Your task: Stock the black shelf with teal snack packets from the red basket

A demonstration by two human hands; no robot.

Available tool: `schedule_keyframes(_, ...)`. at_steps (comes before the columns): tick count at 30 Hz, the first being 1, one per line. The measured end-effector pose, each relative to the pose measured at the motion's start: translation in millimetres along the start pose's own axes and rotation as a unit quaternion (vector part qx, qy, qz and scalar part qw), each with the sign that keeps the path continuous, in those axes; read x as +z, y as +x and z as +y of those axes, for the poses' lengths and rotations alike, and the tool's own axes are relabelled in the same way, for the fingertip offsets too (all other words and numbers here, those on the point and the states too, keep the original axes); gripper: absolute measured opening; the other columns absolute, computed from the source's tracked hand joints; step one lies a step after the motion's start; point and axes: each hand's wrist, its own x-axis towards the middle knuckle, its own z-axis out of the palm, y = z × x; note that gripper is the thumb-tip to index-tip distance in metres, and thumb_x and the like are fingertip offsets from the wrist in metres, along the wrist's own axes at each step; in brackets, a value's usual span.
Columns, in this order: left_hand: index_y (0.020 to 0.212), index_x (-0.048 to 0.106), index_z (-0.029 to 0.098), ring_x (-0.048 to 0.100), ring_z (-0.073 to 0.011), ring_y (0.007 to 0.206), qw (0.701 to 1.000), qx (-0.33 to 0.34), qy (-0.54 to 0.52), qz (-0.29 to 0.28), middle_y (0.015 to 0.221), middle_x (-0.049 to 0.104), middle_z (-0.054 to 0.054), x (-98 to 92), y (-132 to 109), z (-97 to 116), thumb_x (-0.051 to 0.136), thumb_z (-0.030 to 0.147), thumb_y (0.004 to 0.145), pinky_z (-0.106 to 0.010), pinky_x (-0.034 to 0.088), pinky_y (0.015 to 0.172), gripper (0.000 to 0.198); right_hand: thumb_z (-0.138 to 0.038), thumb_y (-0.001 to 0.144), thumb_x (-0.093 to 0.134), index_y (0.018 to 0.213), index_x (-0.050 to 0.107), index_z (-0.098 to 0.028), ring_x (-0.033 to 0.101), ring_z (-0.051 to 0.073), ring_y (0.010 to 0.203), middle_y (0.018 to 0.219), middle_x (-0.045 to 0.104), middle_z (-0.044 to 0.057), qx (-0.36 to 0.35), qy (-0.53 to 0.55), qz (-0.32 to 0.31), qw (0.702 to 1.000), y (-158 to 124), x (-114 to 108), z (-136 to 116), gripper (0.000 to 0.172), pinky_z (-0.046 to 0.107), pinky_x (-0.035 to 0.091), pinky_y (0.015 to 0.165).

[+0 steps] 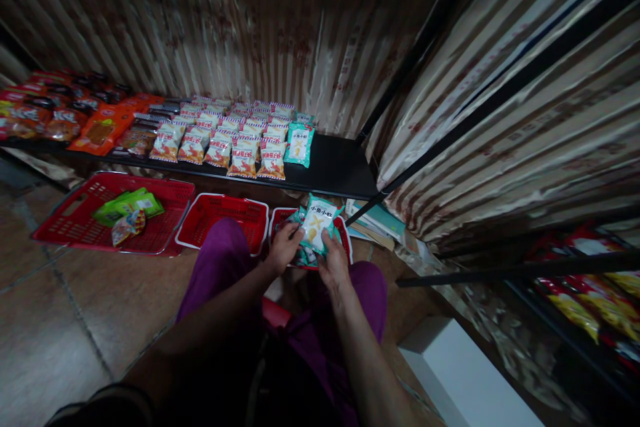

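Observation:
Between my two hands is a teal and white snack bag (318,221), held upright over a small red basket (349,248). My left hand (286,247) closes on the bag's left lower edge. On its right lower edge, my right hand (334,259) grips it too. More teal bags (306,257) lie in the basket beneath, partly hidden by my hands. A matching teal bag (299,145) stands on the black shelf (340,163), at the right end of rows of white and orange snack bags (273,159).
To the left are an empty-looking red basket (255,223) and a larger red basket (170,210) holding green packets (131,205). Orange packets (103,128) fill the shelf's left part. A black shelf post (400,180) and white box (465,373) are at right.

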Motion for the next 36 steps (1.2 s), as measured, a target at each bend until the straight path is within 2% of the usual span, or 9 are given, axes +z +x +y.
schedule_keyframes(2, 0.094, 0.064, 0.016, 0.065, -0.0177, 0.079, 1.000, -0.012, 0.001, 0.005, 0.087, 0.070, -0.006, 1.3, 1, -1, 0.072, 0.029, 0.070, -0.030, 0.053, 0.073, 0.029, -0.044, 0.066, 0.073, 0.100, 0.064, -0.021, 0.069, 0.022, 0.082, 0.094, 0.073, 0.004, -0.007, -0.013, -0.007, 1.000, -1, 0, -1, 0.042, 0.036, 0.055, 0.073)
schedule_keyframes(5, 0.093, 0.063, 0.016, 0.065, -0.0183, 0.083, 0.999, 0.004, -0.011, 0.031, 0.085, 0.070, -0.006, 2.2, 2, -1, 0.074, 0.028, 0.069, -0.032, 0.051, 0.081, 0.029, -0.045, 0.064, 0.074, 0.101, 0.064, -0.023, 0.068, 0.022, 0.084, 0.094, 0.073, 0.003, -0.008, -0.023, -0.008, 1.000, -2, 0, -2, 0.044, 0.035, 0.056, 0.073)
schedule_keyframes(11, 0.095, 0.061, 0.014, 0.066, -0.0179, 0.085, 0.998, 0.020, -0.023, 0.060, 0.088, 0.070, -0.007, 0.3, 9, 1, 0.073, 0.024, 0.070, -0.034, 0.050, 0.084, 0.029, -0.031, 0.056, 0.081, 0.105, 0.064, -0.026, 0.068, 0.017, 0.079, 0.092, 0.073, 0.000, -0.016, -0.004, -0.010, 1.000, -2, 0, -3, 0.052, 0.030, 0.057, 0.069)
schedule_keyframes(15, 0.097, 0.062, 0.015, 0.065, -0.0196, 0.094, 0.998, 0.007, -0.050, 0.035, 0.096, 0.070, -0.009, -0.6, 9, 7, 0.074, 0.021, 0.069, -0.036, 0.048, 0.091, 0.032, -0.025, 0.055, 0.080, 0.106, 0.064, -0.024, 0.068, 0.017, 0.084, 0.096, 0.073, 0.000, -0.025, 0.007, -0.039, 0.999, 2, -2, -1, 0.053, 0.031, 0.056, 0.075)
schedule_keyframes(20, 0.106, 0.064, 0.015, 0.062, -0.0217, 0.102, 0.998, 0.018, -0.060, -0.017, 0.111, 0.067, -0.009, -1.8, 7, 8, 0.072, 0.010, 0.064, -0.039, 0.045, 0.098, 0.043, -0.023, 0.058, 0.078, 0.104, 0.065, -0.024, 0.068, 0.016, 0.082, 0.093, 0.073, -0.001, -0.020, 0.014, -0.029, 0.999, 9, -6, 3, 0.048, 0.029, 0.057, 0.075)
schedule_keyframes(26, 0.109, 0.065, 0.017, 0.063, -0.0219, 0.101, 0.998, 0.014, -0.056, -0.005, 0.112, 0.068, -0.008, -1.6, 10, -1, 0.066, 0.006, 0.066, -0.041, 0.044, 0.099, 0.044, -0.024, 0.059, 0.078, 0.098, 0.067, -0.025, 0.068, 0.014, 0.079, 0.090, 0.073, -0.002, -0.018, 0.024, -0.010, 1.000, 10, -8, 4, 0.040, 0.026, 0.057, 0.072)
schedule_keyframes(36, 0.105, 0.065, 0.014, 0.060, -0.0239, 0.109, 0.999, 0.026, -0.042, 0.003, 0.112, 0.067, -0.011, -1.9, 10, -2, 0.065, 0.005, 0.066, -0.041, 0.043, 0.100, 0.040, -0.022, 0.055, 0.081, 0.099, 0.067, -0.024, 0.068, 0.014, 0.079, 0.092, 0.073, -0.002, 0.001, 0.031, 0.003, 1.000, 16, -11, 10, 0.046, 0.025, 0.057, 0.071)
